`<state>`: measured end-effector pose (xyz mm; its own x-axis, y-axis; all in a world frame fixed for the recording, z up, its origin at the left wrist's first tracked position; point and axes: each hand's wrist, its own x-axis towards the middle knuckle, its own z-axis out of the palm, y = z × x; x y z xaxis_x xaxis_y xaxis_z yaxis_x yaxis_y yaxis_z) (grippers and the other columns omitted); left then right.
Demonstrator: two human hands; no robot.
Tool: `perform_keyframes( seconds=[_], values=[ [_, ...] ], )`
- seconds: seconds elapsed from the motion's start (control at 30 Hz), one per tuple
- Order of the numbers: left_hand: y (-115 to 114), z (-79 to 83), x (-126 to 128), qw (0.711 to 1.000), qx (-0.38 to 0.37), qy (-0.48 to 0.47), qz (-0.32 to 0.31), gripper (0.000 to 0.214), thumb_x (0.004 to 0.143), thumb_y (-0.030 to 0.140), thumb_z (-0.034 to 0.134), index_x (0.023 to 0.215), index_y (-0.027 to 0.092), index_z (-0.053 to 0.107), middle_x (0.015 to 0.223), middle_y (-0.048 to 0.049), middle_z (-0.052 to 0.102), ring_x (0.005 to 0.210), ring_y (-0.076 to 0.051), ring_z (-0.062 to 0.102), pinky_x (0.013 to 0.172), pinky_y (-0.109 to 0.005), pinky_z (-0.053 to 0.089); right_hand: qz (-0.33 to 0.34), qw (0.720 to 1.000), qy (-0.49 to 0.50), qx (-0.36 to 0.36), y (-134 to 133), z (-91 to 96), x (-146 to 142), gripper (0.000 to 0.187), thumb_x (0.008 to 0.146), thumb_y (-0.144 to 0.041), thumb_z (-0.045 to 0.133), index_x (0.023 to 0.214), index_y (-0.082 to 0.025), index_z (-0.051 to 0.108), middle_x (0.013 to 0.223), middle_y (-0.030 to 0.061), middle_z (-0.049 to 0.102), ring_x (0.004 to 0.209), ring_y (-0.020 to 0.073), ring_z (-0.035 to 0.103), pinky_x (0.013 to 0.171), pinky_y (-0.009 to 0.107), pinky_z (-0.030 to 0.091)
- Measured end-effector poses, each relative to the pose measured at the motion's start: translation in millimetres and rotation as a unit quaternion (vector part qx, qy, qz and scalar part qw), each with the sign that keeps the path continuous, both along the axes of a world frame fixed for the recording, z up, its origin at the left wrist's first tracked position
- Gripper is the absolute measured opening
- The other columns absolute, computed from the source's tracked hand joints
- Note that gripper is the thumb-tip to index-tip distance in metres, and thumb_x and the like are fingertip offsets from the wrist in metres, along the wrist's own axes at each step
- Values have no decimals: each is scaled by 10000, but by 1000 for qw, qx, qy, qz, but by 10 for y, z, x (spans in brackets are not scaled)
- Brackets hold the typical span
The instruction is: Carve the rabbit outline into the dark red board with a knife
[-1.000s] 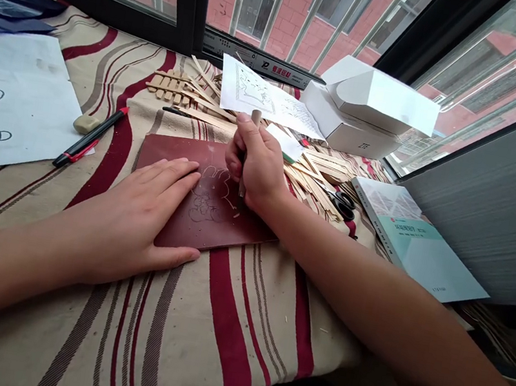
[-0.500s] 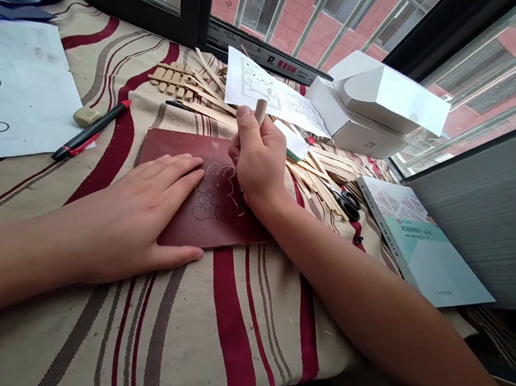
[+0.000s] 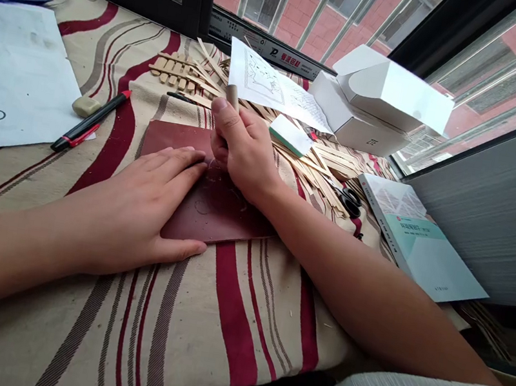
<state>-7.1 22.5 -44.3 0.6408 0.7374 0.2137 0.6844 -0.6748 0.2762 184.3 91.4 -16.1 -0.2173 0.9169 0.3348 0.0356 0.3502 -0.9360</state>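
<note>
A reddish-brown carving sheet (image 3: 229, 221) with lines of a drawing cut in its face lies on the striped cloth. My left hand (image 3: 147, 198) rests flat on its left part, fingers outstretched and thumb along the near edge. Over the sheet's upper middle, my right hand (image 3: 249, 156) is closed around a wooden-handled carving tool (image 3: 233, 96). The handle's end sticks up above the thumb, while the tool's tip is hidden behind the hand. Small crumbs dot the sheet, and much of the drawing is covered by the hands.
At left lie a paper with a line drawing (image 3: 17, 70), an eraser (image 3: 86, 106) and pens (image 3: 90, 121). Behind the sheet are wooden sticks (image 3: 314, 176), a printed paper (image 3: 275, 85) and a white box (image 3: 372, 120). Scissors (image 3: 349, 200) and a book (image 3: 426, 246) lie right.
My right hand has moved left across the sheet with the carving tool, closer to my left hand's fingertips. The left hand stays in place on the sheet.
</note>
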Motion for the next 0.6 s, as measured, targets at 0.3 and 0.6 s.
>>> perform_keyframes(
  seconds=[0.3,0.6],
  values=[
    [-2,56,16,1000,-9,7,5,1171,896,946,371,1696,92,382,1784,-206,364,1660,-418,328,1394,-567,256,-74,995,-48,43,-21,11,18,517,1143,-446,508,676,-248,405,612,-28,489,589,112,471,627,279,406],
    [9,0,7,1000,6,0,0,1179,899,965,327,1694,97,395,1793,-196,354,1672,-419,308,1398,-549,256,39,999,23,-23,-33,24,14,591,1105,-667,441,691,-262,322,554,-51,412,511,86,438,508,236,392]
  ],
)
